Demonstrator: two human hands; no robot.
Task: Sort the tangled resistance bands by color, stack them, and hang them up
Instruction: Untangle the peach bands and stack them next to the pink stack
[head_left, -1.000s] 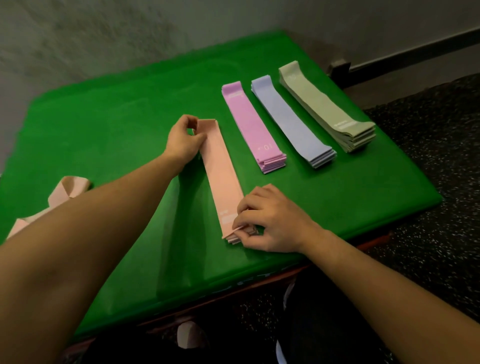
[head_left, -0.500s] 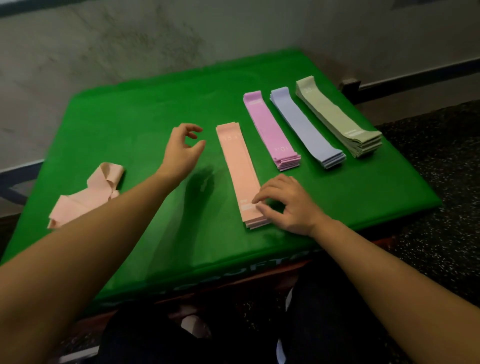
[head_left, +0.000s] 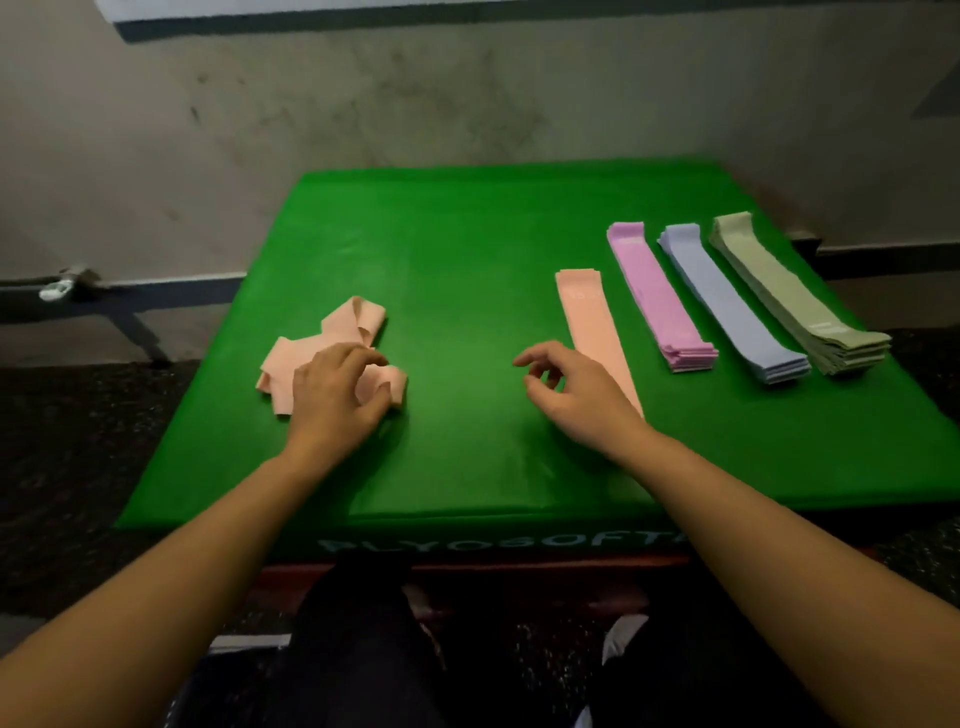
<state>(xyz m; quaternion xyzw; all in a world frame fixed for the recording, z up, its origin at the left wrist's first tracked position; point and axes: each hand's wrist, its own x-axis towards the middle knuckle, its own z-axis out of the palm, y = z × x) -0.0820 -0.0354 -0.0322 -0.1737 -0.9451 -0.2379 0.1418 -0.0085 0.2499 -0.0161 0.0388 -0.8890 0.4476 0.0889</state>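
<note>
While peach stack (head_left: 592, 322) lies flat, left hand (head_left: 332, 397) clutching tangled peach bands (head_left: 343, 332), right hand (head_left: 571, 387) loose, empty.

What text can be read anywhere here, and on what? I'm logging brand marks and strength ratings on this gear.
"PLYOSOFT", cut off after that, on the near front face of the green box.
Pale print near the far end of the peach stack: too blurred to read.
Pale mark at the far end of the pink stack: unreadable.
White label near the front end of the sage green stack: unreadable.
Lavender stack: no print visible.
</note>
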